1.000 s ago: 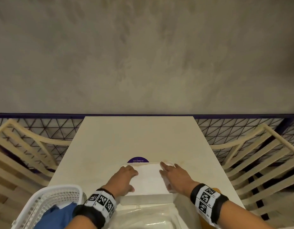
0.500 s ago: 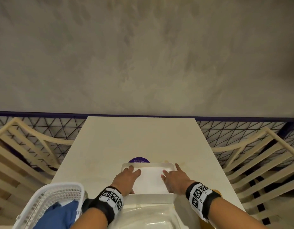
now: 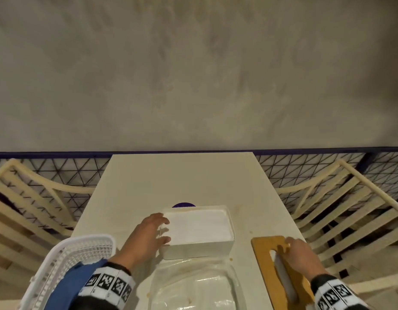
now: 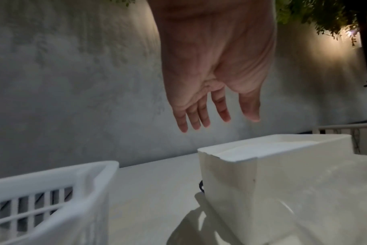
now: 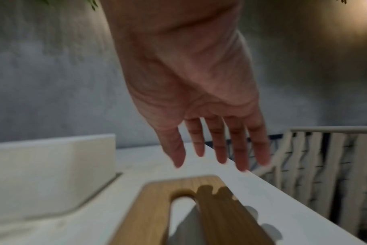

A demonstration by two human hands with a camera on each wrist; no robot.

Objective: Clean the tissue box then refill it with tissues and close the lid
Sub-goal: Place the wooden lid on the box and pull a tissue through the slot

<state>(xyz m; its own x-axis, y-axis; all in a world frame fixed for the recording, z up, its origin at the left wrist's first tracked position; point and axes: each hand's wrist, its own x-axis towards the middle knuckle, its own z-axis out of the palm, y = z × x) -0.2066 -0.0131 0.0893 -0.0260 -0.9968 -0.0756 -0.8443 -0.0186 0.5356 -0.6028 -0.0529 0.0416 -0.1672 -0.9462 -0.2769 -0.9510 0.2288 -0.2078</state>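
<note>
Right now the white tissue box (image 3: 197,231) sits uncovered near the middle of the pale table (image 3: 182,177), a little toward its near edge, with a flat stack of white tissues (image 3: 199,223) filling it almost to the rim. The left hand (image 3: 146,233) hovers at the box's left end, fingers straight and spread; the left wrist view shows them held above the box corner and gripping nothing. The right hand (image 3: 302,256) is over by the table's right edge, above the wooden lid (image 3: 264,251), which lies flat on the table beside the box and apart from it. Its fingers are stretched out and loose; the right wrist view shows them above the far end of the lid, with their shadow falling on the wood next to the long slot. At the near left corner stands a white slatted basket (image 3: 66,260) with a blue cloth (image 3: 66,285) inside. A crumpled clear plastic wrapper (image 3: 193,285) lies at the near edge, just in front of the box.
</note>
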